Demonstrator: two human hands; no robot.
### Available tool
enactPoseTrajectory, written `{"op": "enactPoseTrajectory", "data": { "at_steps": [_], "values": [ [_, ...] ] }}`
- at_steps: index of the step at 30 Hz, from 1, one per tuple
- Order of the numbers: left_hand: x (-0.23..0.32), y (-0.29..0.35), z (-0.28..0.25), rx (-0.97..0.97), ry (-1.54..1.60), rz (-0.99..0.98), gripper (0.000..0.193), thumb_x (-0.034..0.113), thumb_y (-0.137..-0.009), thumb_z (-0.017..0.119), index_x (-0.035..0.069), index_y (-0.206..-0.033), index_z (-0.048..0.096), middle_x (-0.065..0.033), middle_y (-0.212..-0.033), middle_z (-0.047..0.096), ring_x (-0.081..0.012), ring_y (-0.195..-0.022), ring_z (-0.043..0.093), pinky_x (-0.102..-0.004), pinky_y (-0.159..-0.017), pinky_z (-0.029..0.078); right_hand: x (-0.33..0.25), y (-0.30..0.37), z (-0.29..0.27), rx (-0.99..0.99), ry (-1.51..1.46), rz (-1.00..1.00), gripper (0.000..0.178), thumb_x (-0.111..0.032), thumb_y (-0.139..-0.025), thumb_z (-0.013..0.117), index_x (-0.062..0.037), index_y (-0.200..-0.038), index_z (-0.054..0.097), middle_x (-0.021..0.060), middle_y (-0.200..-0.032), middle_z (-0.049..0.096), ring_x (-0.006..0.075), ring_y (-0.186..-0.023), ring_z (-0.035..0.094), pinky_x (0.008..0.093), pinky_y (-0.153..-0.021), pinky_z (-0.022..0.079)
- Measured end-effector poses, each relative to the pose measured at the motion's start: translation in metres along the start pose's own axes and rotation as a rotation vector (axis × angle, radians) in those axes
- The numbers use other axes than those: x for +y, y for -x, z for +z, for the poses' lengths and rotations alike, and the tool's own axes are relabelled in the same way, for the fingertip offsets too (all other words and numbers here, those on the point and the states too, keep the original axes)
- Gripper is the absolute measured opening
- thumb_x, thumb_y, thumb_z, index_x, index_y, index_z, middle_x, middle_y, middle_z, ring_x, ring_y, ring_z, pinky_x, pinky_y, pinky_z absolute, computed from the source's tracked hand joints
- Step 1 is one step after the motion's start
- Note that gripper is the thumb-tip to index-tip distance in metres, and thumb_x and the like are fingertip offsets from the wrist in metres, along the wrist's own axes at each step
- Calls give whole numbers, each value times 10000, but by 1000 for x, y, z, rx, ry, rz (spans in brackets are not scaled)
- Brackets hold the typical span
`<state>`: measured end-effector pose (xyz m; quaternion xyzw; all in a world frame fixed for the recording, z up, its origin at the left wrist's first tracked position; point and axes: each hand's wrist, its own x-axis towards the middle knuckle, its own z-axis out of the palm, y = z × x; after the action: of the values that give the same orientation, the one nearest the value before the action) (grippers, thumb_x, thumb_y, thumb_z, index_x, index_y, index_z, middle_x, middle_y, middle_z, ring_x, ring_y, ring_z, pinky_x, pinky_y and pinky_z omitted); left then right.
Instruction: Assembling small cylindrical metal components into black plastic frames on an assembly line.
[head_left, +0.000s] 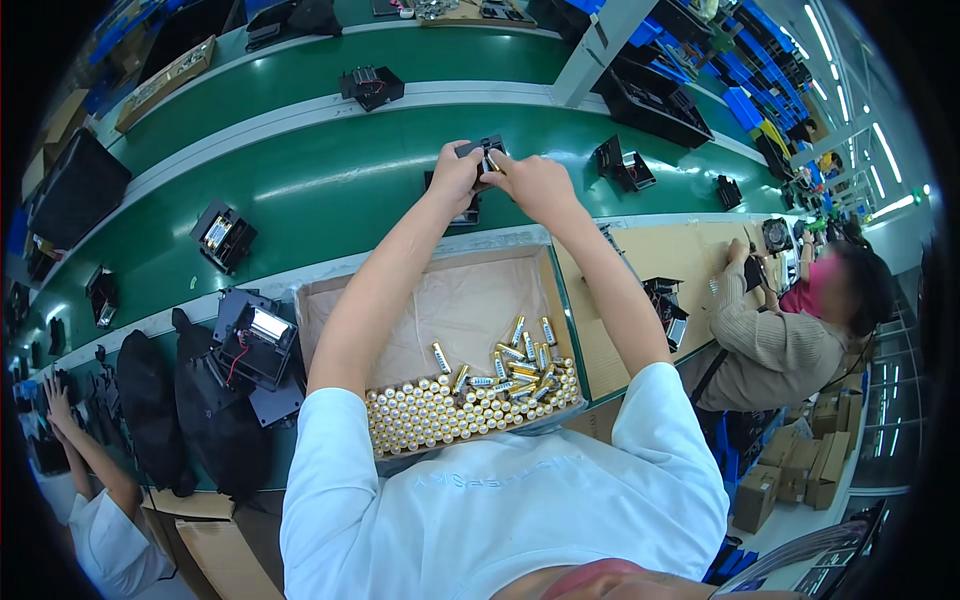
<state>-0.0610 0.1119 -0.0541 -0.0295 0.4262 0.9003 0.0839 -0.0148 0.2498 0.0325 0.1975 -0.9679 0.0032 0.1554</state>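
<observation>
My left hand [455, 174] is closed around a small black device [491, 143] above the green belt. My right hand [536, 186] meets it from the other side, pinching a gold-and-silver battery [494, 161] at the device's open face. Fingers hide much of the device. Just below them, another black unit [466, 215] sits partly covered by my left wrist. Under my forearms stands a shallow cardboard box [470, 290]. Upright batteries [410, 415] fill its near side in rows, and several loose batteries [522, 366] lie on top at the right.
Black devices [222, 235] are spaced along the green conveyor belt [330, 190]. Left of the box lie a larger black assembly [262, 340] and black bags [215, 410]. A co-worker [790, 330] works at the right by a cardboard-covered surface [610, 350]; another person's arms [85, 450] show at far left.
</observation>
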Motion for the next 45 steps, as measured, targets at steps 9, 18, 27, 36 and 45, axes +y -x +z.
{"op": "enactPoseTrajectory", "data": {
  "at_steps": [9,18,27,36,45],
  "values": [
    [6,13,16,-146,-124,79,574,-26,-825,661,48,-1309,362,-192,-1134,505,-242,-936,597,-353,-791,541,17,-46,-13,7,-96,78,455,-489,-906,559,-56,-988,670,167,-765,694,379,-679,667,437,-601,538],
    [0,6,11,-98,-285,119,572,-43,-819,661,59,-1300,368,-181,-1157,491,-235,-966,586,-342,-820,530,22,-49,1,-2,-226,63,473,-455,-908,552,-3,-893,690,165,-711,678,338,-613,646,412,-582,530],
    [7,14,12,18,-543,272,517,-1,-788,692,48,-1239,445,-179,-1086,548,-239,-874,596,-331,-787,531,30,-31,26,-230,-636,381,511,-395,-904,571,44,-656,653,115,-567,582,233,-479,522,341,-533,481],
    [75,26,20,84,-1499,210,384,167,-792,615,62,-1150,525,-216,-1036,622,-366,-895,629,-410,-777,516,4,31,-43,-342,-698,420,368,-321,-895,604,23,-794,687,64,-585,594,153,-464,500,284,-483,435],
    [27,-44,66,-52,-2034,735,388,101,-831,582,124,-1217,544,-186,-1238,550,-351,-1082,564,-456,-875,503,21,102,-44,-479,-927,395,213,-191,-856,568,-7,-856,677,41,-651,605,112,-487,482,240,-468,388]
  ]
}}
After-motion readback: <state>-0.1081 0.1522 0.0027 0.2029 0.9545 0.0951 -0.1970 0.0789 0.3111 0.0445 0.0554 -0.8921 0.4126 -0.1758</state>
